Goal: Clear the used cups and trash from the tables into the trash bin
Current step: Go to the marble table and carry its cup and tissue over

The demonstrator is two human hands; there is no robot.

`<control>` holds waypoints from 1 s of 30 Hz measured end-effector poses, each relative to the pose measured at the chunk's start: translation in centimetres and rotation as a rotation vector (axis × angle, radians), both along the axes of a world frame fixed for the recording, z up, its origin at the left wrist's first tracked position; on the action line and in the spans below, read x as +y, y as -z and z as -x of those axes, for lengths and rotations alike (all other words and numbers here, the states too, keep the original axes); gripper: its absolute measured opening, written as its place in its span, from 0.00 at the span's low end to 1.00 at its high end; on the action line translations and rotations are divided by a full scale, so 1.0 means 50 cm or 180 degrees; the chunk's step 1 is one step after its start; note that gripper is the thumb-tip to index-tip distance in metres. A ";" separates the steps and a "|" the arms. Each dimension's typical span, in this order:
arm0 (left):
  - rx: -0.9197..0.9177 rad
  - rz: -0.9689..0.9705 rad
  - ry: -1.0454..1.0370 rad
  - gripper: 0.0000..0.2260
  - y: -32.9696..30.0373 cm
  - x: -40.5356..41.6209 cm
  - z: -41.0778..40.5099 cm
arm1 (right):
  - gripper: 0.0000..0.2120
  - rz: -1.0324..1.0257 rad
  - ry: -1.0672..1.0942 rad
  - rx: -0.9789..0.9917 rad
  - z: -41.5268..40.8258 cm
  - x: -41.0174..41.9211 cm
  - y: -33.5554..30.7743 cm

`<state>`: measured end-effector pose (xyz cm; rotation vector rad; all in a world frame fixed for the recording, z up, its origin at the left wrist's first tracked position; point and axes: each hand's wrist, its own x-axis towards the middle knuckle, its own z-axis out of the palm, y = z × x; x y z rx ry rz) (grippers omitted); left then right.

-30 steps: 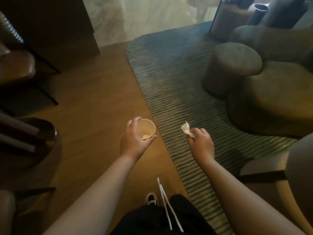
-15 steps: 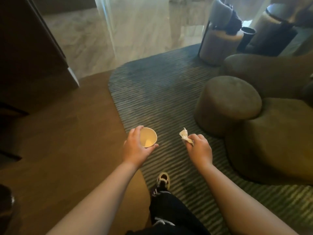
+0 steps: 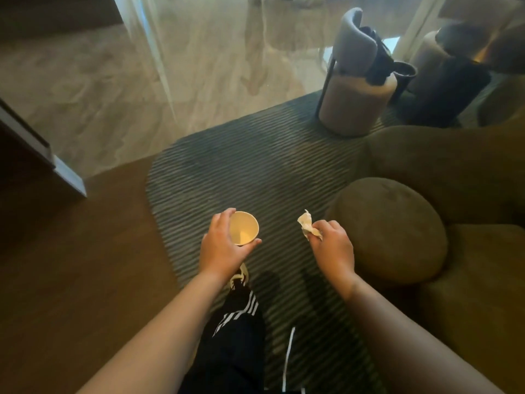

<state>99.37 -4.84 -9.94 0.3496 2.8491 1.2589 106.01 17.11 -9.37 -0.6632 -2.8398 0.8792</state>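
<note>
Fingers of the left hand wrap an open paper cup, held upright above the striped rug. Beside it, the right hand pinches a crumpled napkin, near a round ottoman.

Left hand: forearm extended forward, fingers curled around a paper cup, thumb on its near side. Right hand: right of the cup, forearm extended, fingertips pinched on a crumpled napkin, knuckles up.
</note>
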 end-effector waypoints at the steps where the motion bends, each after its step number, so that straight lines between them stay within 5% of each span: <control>1: 0.0009 0.0015 0.0014 0.36 0.011 0.017 0.064 | 0.10 0.0012 0.0008 0.0029 0.059 0.018 0.009; 11: 0.0004 0.0021 0.0239 0.37 0.028 0.175 0.745 | 0.10 -0.0041 0.0312 0.0014 0.711 0.183 0.019; 20: -0.0137 -0.0055 0.0253 0.37 0.022 0.341 1.198 | 0.12 0.0023 0.0583 -0.0006 1.154 0.335 0.006; 30: -0.0080 -0.0002 0.0323 0.36 0.045 0.670 1.812 | 0.10 0.0135 0.0580 0.0087 1.762 0.689 0.060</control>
